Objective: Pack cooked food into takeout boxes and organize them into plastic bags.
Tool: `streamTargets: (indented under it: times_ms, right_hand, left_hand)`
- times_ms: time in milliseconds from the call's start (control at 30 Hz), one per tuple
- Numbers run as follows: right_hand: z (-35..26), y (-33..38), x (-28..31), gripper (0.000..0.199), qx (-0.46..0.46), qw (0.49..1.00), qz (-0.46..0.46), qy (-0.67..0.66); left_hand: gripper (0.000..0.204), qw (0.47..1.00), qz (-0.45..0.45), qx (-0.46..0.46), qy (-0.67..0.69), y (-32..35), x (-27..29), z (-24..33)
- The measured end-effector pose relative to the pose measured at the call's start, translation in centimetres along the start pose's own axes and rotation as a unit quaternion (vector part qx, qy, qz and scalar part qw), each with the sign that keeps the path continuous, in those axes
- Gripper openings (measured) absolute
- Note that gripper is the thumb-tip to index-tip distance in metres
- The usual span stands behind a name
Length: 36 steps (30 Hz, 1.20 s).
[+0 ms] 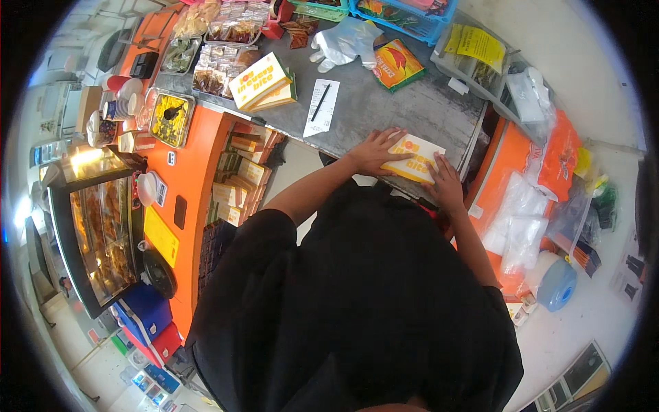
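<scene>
One white-and-yellow box [416,152] is what you've got going right now, lying flat on the grey counter [439,96], close to the edge nearest your body. Your left hand [375,152] is over its left end, fingers stretched out and a bit spread across the top. Your right hand [446,181] is at the other end, fingers loosely fanned over the right edge. Can't tell how hard either one is pressing, or whether the right thumb is tucked underneath, so I won't call it a pinch.

Step-wise, I'd call this steadying or squaring up the box with both hands. The top looks closed from up here, though I can't see every flap.

As for the next move, imo it calls for even pressure from both ends and some care about that near edge, since a shove toward you could tip the box off. If you want it further in, there's bare counter up and to the right. Past the box you've got a paper slip [312,124] with a black pen [320,101] on it, and two similar boxes [259,79] stacked left of that, so mind those.
</scene>
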State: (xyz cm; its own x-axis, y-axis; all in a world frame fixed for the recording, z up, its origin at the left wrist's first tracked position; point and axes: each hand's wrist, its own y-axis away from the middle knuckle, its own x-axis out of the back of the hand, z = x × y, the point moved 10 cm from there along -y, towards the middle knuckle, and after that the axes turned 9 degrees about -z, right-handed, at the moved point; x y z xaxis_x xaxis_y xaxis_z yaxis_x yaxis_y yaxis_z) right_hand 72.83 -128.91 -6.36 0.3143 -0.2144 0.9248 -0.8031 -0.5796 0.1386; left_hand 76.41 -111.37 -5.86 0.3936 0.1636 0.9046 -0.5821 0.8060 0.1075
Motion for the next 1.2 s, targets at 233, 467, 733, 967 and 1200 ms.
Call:
streamTargets:
  times_ms: [233,467,733,967,1200]
  right_hand:
    - [0.2,0.0,-1.1,0.067,0.002,0.999,0.009,0.045]
    - [-0.2,0.0,-0.8,0.059,0.017,0.997,0.032,0.064]
    - [-0.6,-0.4,0.5,0.061,0.007,0.999,0.010,0.042]
    - [-1.2,-2.3,-0.8,0.069,0.006,1.000,-0.028,0.009]
    - [0.2,-2.1,-2.1,0.074,0.002,0.999,-0.037,0.017]
  left_hand:
    - [0.066,1.000,0.005,-0.009,-0.007,-0.1,-0.3,-0.2]
    - [0.068,1.000,0.016,-0.017,-0.021,0.0,0.1,0.0]
    - [0.072,0.999,0.037,-0.018,-0.034,0.5,0.1,-0.1]
    - [0.079,0.999,0.019,-0.005,-0.032,-3.0,-0.2,0.8]
    - [0.078,0.998,-0.030,-0.022,-0.050,-3.3,-1.1,0.7]
